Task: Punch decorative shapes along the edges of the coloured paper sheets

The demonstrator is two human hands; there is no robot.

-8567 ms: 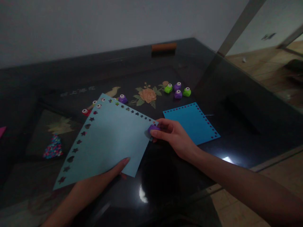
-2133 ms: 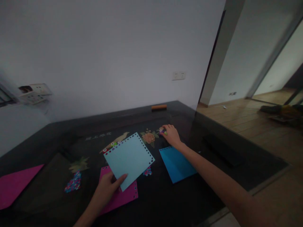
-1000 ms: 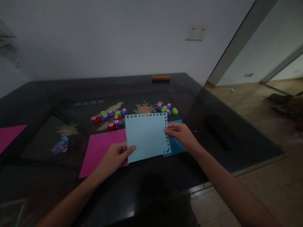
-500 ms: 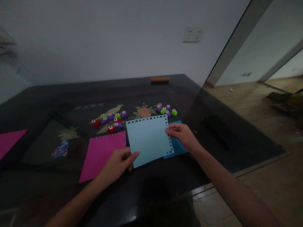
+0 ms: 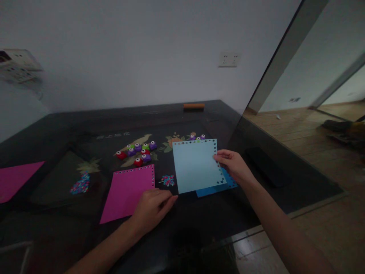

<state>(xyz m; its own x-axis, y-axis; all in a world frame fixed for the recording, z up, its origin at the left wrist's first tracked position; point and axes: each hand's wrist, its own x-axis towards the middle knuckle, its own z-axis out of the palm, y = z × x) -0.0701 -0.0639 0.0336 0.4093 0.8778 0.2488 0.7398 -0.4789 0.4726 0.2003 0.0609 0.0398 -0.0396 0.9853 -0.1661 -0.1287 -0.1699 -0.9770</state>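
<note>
A pale blue sheet of paper point(image 5: 196, 165) with small shapes punched along its top and right edges is pinched at its right edge by my right hand point(image 5: 232, 163). It overlaps a darker blue sheet point(image 5: 209, 190). My left hand point(image 5: 155, 207) is beside the pale sheet's lower left corner, thumb and fingers loosely stretched, over the edge of a pink sheet point(image 5: 125, 194) with holes along two edges. Between the sheets lies a small heap of colored paper bits point(image 5: 168, 180).
Several small red, purple and green craft punches point(image 5: 138, 152) stand behind the pink sheet; others point(image 5: 197, 137) are partly hidden behind the pale sheet. Another pink sheet point(image 5: 19, 179), more paper bits point(image 5: 81, 184), a brown stick point(image 5: 194, 106) and a dark oblong object point(image 5: 265, 165) lie on the black table.
The pale blue sheet has moved right, uncovering the heap of paper bits and covering more of the dark blue sheet. My left hand has let go of its corner.
</note>
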